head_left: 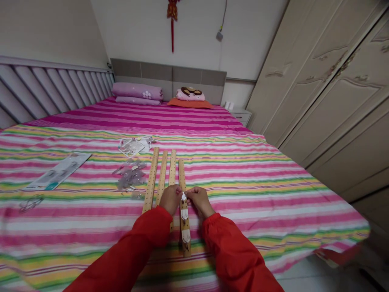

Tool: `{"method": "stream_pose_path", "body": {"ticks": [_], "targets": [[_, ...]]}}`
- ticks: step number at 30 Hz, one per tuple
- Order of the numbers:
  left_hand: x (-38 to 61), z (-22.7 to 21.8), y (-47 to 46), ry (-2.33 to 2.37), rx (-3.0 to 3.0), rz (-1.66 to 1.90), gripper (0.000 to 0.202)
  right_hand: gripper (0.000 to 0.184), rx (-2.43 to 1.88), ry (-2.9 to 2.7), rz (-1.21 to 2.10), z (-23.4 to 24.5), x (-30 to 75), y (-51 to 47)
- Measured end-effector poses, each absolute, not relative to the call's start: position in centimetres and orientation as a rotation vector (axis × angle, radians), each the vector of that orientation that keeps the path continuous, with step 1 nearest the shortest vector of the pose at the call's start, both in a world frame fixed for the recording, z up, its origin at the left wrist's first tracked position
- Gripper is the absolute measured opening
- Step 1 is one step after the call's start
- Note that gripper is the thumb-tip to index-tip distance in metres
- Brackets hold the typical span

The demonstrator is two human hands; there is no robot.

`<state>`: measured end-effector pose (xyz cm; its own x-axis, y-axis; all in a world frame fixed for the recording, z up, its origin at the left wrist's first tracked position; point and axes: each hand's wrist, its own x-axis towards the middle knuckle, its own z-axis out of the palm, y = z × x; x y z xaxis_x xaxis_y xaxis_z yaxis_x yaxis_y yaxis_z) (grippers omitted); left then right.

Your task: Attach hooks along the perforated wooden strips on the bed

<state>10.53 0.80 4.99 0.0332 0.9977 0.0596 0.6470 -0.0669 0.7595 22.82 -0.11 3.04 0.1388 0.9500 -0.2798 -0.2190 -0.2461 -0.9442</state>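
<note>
On my feed both hands are working close together over a striped bedspread (258, 215). The work in hand looks to be at the top white hook (184, 197) on the nearest wooden strip (181, 174), a narrow pegboard-style piece with rows of holes. This strip lies lengthwise on the bed, directly under the hands, and two more white hooks (185, 236) sit below them on it.

The left hand (170, 199) is curled almost to a fist, and the right hand (198, 200) is bent inward, fingers closing on the hook from the other side. Both are nearly shut and meet at the hook, but they hide the contact, so I cannot tell which one has real hold of it.

Three other wooden strips (162, 178) lie side by side just left of the first, and I see no hooks on them. Further left are a loose pile of small clear packets (130, 174), a paper packet (132, 147) and a printed card (57, 172). For the next move, what counts is the hook's seating on the strip, which I cannot read from here.
</note>
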Motion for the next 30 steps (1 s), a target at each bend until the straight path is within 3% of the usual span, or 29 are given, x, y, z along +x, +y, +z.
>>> {"method": "stream_pose_path", "body": {"ticks": [12,19,23,30], "targets": [[10.2,3.6,0.4,1.644,1.918,0.946,0.012,0.025,-1.304,-0.781,1.354,2.2,22.8,0.2],[9.5,3.4,-1.5,1.495,2.289,1.033,0.037,0.027,-1.245,-0.815,1.341,1.9,22.9,-0.1],[9.5,3.4,-3.3,1.615,2.48,0.738,0.052,0.029,-1.202,-0.849,1.345,1.3,23.1,0.1],[10.1,4.3,-4.0,1.677,2.521,0.284,0.053,0.031,-1.214,-0.866,1.341,0.3,22.9,0.7]]}}
